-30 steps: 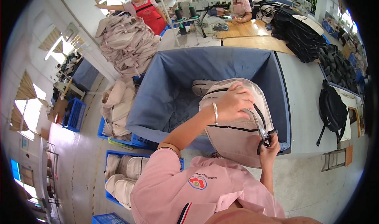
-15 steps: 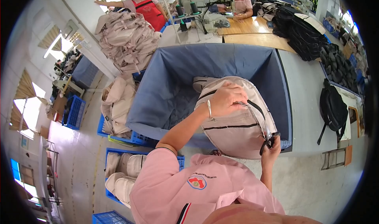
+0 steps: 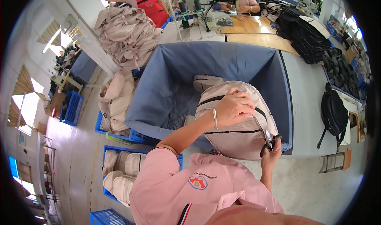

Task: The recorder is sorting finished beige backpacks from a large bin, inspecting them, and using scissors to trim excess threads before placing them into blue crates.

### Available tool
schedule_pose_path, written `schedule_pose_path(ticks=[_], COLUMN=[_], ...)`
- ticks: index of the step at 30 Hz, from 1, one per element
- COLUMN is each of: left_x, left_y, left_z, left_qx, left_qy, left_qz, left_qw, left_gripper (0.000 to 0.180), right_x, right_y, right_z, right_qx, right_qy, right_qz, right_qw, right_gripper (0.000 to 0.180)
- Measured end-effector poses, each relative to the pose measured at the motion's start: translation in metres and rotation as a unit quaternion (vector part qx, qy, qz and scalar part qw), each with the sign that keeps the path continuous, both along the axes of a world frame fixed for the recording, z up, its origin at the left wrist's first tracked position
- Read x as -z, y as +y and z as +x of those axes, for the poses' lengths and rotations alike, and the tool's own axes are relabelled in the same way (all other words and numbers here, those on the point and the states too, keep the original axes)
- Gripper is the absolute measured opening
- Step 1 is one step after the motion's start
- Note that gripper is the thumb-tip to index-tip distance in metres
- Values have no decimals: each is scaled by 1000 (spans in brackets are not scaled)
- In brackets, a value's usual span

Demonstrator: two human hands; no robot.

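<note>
A pale beige backpack (image 3: 234,139) with black zips leans over the near edge of a bin (image 3: 218,54) lined with blue-grey cloth. My left hand (image 3: 237,109), with a bracelet at the wrist, lies on the pack, its fingers curled and pinching fabric by a zip seam. At the pack's right side my right hand (image 3: 271,155) is closed around small black-handled scissors (image 3: 270,141). Their metal blades point up along the seam, close to the fabric. Behind the pack, another beige bag (image 3: 207,82) lies in the bin.
Beige bags are heaped at the far left (image 3: 127,34), and blue crates (image 3: 137,137) of them stand left of the bin. On the right, a grey table (image 3: 307,118) carries a black backpack (image 3: 332,110) and black piles. Two people sit or stand beyond, near a sewing machine (image 3: 218,2).
My left hand has shifted slightly right and down along the seam. The view has moved a little, and more of the bag behind shows. My right hand still holds the scissors.
</note>
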State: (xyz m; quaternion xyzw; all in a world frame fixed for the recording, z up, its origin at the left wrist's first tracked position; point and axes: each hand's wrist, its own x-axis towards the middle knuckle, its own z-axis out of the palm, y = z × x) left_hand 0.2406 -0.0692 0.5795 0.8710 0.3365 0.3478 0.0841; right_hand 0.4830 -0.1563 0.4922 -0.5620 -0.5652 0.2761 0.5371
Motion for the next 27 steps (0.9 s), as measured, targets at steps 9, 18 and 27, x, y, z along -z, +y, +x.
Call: schedule_pose_path(ticks=[9,18,27], left_x=[-36,22,193], left_y=[8,105,164], left_z=[14,36,76], left_qx=[47,89,172], left_qy=[-13,103,116], left_qz=[116,-106,-157], left_qw=[992,985,966], left_gripper=[7,16,27], right_x=[-25,33,125], right_y=[19,44,45], right_z=[10,10,19], right_qx=[-69,-56,115], right_qy=[141,342,76], right_qz=[-43,-179,-167], right_qw=[987,921,976], right_gripper=[21,25,29])
